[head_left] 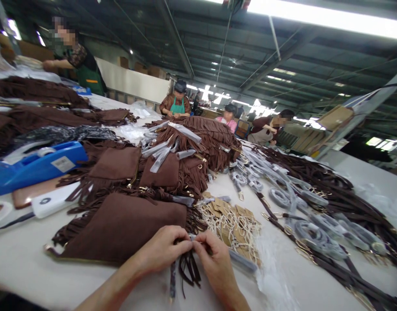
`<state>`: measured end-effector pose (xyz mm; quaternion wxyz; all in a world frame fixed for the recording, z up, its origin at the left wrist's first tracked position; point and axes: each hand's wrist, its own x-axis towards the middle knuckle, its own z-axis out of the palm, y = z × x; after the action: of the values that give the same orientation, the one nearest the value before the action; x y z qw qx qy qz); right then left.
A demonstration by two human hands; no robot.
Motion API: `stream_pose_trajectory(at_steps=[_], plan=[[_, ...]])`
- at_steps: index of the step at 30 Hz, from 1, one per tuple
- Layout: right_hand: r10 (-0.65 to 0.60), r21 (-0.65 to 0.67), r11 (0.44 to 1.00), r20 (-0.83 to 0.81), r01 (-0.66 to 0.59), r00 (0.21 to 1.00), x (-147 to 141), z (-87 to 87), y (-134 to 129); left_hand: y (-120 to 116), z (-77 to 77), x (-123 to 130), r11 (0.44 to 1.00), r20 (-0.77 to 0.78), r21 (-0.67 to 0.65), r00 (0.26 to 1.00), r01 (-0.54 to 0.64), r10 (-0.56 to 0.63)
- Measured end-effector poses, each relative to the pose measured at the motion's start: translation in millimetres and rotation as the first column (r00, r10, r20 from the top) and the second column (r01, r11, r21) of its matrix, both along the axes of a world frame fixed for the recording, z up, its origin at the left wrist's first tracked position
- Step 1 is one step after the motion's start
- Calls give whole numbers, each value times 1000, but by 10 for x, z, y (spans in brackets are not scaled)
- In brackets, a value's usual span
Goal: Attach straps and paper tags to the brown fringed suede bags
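A brown fringed bag (127,229) lies flat on the table, its gold zip edge towards me. At its right lower corner, my left hand (168,248) and my right hand (214,261) meet with thumbs and fingertips pinched together. Thin dark-brown strips of a tassel (189,270) hang below the fingers. What exactly sits between the fingertips is mostly hidden. A narrow dark strip (172,280) hangs under my left hand. Beside my right hand lies a plastic-wrapped strip (244,261). Just beyond are kraft paper tags (231,220) with white strings.
More fringed bags (198,138) are heaped behind. Plastic-wrapped coiled straps (307,231) and loose brown straps (315,177) cover the right. On the left are a blue tape dispenser (39,164) and a white device (54,201). Several people work around the table.
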<state>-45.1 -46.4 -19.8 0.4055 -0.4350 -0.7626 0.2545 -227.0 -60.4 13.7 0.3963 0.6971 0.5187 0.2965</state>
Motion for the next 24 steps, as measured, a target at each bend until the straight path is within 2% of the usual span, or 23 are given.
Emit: stream_pose_trajectory(at_steps=[4, 9, 14, 20, 24], plan=[[8, 3, 1000, 10, -8, 1000, 13, -8, -2, 16, -43, 19, 999, -20, -6, 999, -40, 40], [59, -2, 998, 8, -59, 998, 52, 17, -6, 67, -128, 18, 994, 95, -77, 992, -75, 82], [113, 7, 994, 27, -113, 993, 45, 55, -8, 99, -189, 26, 990, 139, -106, 985, -90, 105], [44, 40, 998, 72, -47, 996, 0, 89, -39, 80, -169, 16, 990, 153, -118, 984, -75, 93], [-44, 117, 993, 111, 30, 993, 15, 60, -38, 69, -118, -5, 994, 134, -85, 988, -68, 79]])
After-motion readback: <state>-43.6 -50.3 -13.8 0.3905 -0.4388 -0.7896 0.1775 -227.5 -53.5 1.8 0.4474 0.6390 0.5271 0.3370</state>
